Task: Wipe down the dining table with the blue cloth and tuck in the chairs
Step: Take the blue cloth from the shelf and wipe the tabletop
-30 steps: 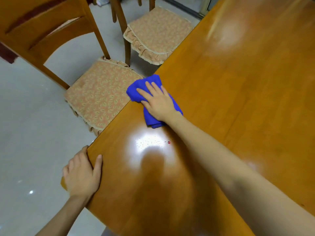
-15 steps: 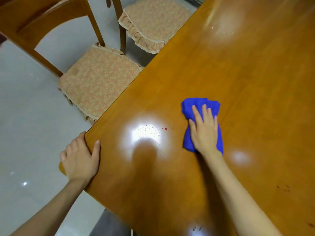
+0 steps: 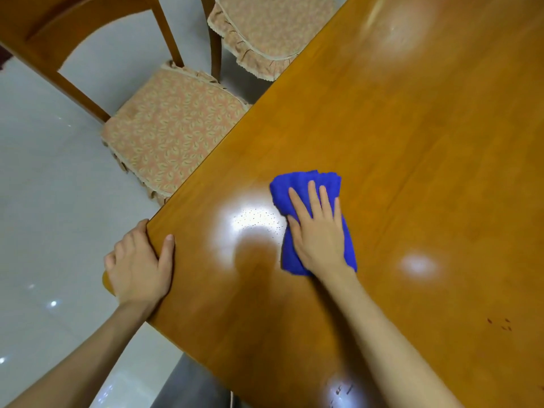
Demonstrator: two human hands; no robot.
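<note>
Right hand [image 3: 319,234], fingers flat, presses blue cloth [image 3: 306,184] on worktop [image 3: 412,142]; left hand [image 3: 138,263] grips its near-left corner. Best: overlapping strokes through the specks [image 3: 256,219] (even pressure).

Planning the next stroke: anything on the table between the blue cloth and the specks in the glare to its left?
Nothing visible. The right hand presses the blue cloth flat, and the specks lie right beside its left edge on bare dining table. The left hand grips the table edge, clear of that path.

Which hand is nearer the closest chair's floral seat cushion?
Left. Left hand grips the wooden table edge near the floral cushion; right hand presses the blue cloth farther in.
</note>
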